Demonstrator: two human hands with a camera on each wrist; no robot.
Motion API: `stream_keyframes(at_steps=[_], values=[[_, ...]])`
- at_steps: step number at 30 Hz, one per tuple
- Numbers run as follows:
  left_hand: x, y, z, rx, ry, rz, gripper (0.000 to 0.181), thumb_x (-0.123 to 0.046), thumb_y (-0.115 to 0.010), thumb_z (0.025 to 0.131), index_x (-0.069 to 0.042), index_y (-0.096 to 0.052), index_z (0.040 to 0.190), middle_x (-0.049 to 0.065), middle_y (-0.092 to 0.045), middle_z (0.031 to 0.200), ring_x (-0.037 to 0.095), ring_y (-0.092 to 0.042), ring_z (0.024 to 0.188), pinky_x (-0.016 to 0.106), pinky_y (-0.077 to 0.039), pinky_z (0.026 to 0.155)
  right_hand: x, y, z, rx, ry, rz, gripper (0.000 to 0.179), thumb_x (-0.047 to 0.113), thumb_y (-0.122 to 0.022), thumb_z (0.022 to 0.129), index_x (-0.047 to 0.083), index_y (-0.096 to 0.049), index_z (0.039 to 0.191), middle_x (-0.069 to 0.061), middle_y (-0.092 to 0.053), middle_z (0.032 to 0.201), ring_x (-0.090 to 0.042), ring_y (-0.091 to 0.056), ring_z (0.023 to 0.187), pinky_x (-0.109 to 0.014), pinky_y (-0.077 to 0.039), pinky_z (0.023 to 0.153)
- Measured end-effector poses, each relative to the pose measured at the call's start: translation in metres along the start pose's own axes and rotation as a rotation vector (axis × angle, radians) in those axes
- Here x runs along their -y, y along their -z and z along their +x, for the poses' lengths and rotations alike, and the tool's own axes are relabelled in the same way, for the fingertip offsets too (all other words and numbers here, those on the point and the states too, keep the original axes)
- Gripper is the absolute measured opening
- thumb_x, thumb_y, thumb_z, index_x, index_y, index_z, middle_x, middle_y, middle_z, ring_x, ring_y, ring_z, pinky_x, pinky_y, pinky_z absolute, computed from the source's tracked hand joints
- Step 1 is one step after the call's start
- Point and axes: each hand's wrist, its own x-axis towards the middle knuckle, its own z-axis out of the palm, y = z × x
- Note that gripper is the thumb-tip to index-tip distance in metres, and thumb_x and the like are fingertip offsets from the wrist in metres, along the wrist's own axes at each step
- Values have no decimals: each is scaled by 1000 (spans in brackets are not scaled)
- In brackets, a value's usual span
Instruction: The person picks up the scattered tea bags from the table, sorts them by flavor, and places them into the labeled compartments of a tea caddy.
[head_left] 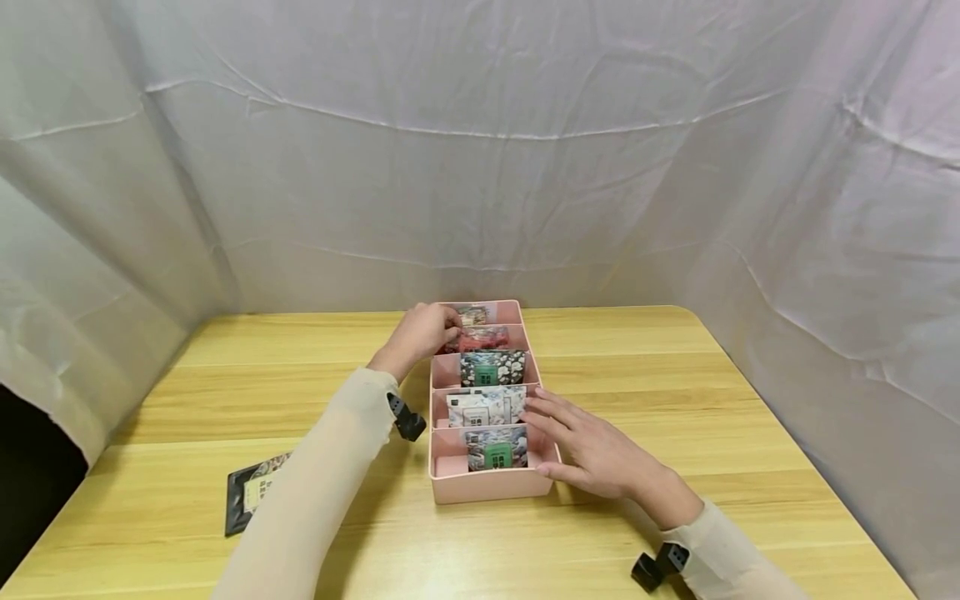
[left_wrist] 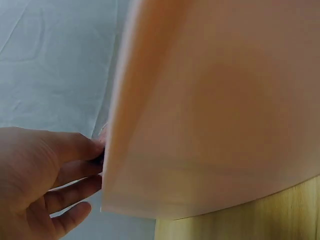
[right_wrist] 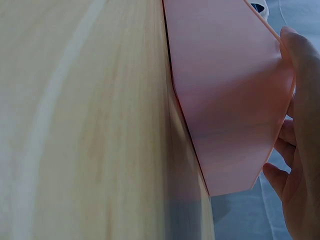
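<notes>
A long pink divided box (head_left: pixel 491 488) stands on the table, with small flat packets in its compartments. At its far left side, my left hand (head_left: pixel 422 333) reaches over the rim, thumb and index finger pinching the edge of a red packet (head_left: pixel 483 337) in the second compartment from the back. In the left wrist view, the box wall (left_wrist: pixel 215 110) hides most of what the fingertips hold. My right hand (head_left: pixel 600 450) rests along the near right rim, fingers extended. The right wrist view shows those fingers (right_wrist: pixel 302 65) touching the rim from outside.
Other compartments hold a black floral packet (head_left: pixel 510 367), white packets (head_left: pixel 486 408), a blue-grey packet with a green label (head_left: pixel 480 440) and a partly hidden packet (head_left: pixel 474 316) at the back. A dark packet (head_left: pixel 238 500) lies left, partly behind my left sleeve. Grey curtains (head_left: pixel 480 183) surround the table.
</notes>
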Motion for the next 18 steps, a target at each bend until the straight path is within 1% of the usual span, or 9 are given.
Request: stream_keyframes(at_steps=[2,6,10,13,16,18], values=[[-1,1,-1,2,-2,17,16,-21,-62,98,-14,-76,103,2,-71,102,23,-64,91,39,-53,83,0,0,0,1,-2,0,69,40,-65,91,11,-41,149,-9,-32,157,-25,-21,146,-48,-29,114],[0,4,-4,-19,0,13,18,-19,-61,97,-12,-75,107,4,-71,105,24,-64,91,40,-53,83,0,1,0,0,-3,1,69,39,-66,91,11,-41,149,-8,-32,157,-25,-21,146,-48,-30,113],[2,6,-7,-45,7,-3,23,-19,-61,97,-10,-74,113,6,-71,111,26,-64,97,41,-52,87,0,0,0,-3,1,-1,69,39,-66,91,11,-41,149,-9,-32,157,-25,-22,146,-49,-31,113],[5,9,-11,-46,21,-61,24,-21,-61,97,-10,-73,115,7,-70,112,26,-64,99,42,-52,87,-1,0,0,-4,6,-7,69,40,-65,92,11,-41,149,-9,-32,157,-26,-22,146,-49,-31,113],[8,11,-15,-43,20,-121,24,-22,-61,98,-9,-73,115,6,-70,111,26,-64,101,42,-52,88,-1,0,0,0,7,-10,68,41,-64,92,11,-41,149,-9,-32,157,-26,-22,146,-49,-31,113],[10,13,-18,-48,11,-141,24,-22,-61,97,-9,-73,113,6,-70,111,27,-64,103,42,-52,90,-1,1,0,2,8,-11,68,42,-63,93,11,-41,149,-9,-31,157,-26,-22,146,-49,-31,113]])
